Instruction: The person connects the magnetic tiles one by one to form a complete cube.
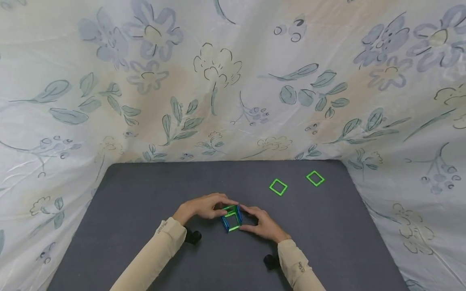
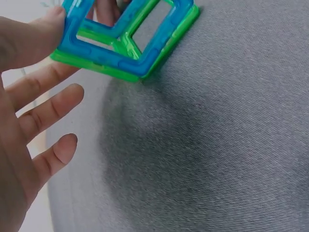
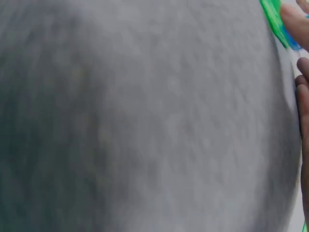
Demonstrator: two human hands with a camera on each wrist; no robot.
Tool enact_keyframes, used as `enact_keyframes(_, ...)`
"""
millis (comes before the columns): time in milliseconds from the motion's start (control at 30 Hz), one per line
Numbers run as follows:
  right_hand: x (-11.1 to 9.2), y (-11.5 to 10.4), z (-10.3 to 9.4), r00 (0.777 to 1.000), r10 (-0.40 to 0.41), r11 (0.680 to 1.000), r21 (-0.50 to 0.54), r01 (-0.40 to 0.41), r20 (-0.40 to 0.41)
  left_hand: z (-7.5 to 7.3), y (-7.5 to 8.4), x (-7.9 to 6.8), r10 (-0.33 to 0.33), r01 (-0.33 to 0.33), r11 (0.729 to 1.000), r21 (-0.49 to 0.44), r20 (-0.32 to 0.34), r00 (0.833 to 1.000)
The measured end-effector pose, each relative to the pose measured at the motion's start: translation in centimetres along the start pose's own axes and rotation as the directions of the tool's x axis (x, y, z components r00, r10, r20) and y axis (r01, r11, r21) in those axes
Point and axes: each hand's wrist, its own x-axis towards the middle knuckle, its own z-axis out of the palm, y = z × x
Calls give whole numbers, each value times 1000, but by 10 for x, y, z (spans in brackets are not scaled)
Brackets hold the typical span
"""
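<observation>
On the dark counter [image 1: 145, 182], near mid-width and well short of the far edge, the left hand [image 1: 208, 206] and right hand [image 1: 265, 224] pinch a blue-and-green frame block [image 1: 239, 215], fingers parted to its width; it looks light, stiff, slick, best held by outer bars.

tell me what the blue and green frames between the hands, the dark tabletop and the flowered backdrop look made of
Blue frames and green frames: probably hard plastic, glossy and translucent, given the highlights.

Dark tabletop: seemingly woven fabric, matte, with fine ribbed grain.

Flowered backdrop: cloth or plastic sheeting, unclear which; creased, slightly shiny.
</observation>
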Motion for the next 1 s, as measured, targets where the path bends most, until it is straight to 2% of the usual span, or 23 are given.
enact_keyframes(200,-15,12,-15,994,-30,999,12,31,-102,8,-3,-7,5,-4,1000,27,-64,998)
enact_keyframes(300,-24,18,-25,984,-25,999,21,30,-174,15,-3,-13,3,5,998,56,-138,990)
enact_keyframes(400,-33,24,-37,968,-2,1000,25,8,-250,25,-2,-18,11,11,996,91,-238,971)
enact_keyframes(533,-42,28,-56,931,73,997,-7,-81,-359,43,-1,-21,20,35,990,135,-384,923)
enact_keyframes(667,-47,31,-73,879,138,982,-55,-182,-456,60,3,-22,8,95,981,170,-520,854)
enact_keyframes(733,-47,33,-81,861,149,972,-91,-219,-486,66,6,-21,-4,130,976,177,-578,816)
enact_keyframes(867,-42,36,-95,852,159,952,-152,-267,-499,77,12,-19,-52,201,968,153,-657,752)
enact_keyframes(933,-38,35,-100,854,173,943,-166,-287,-491,80,15,-18,-80,228,965,131,-677,731)
enact_keyframes(1000,-34,34,-103,858,193,938,-167,-303,-476,81,17,-18,-100,241,964,113,-687,720)
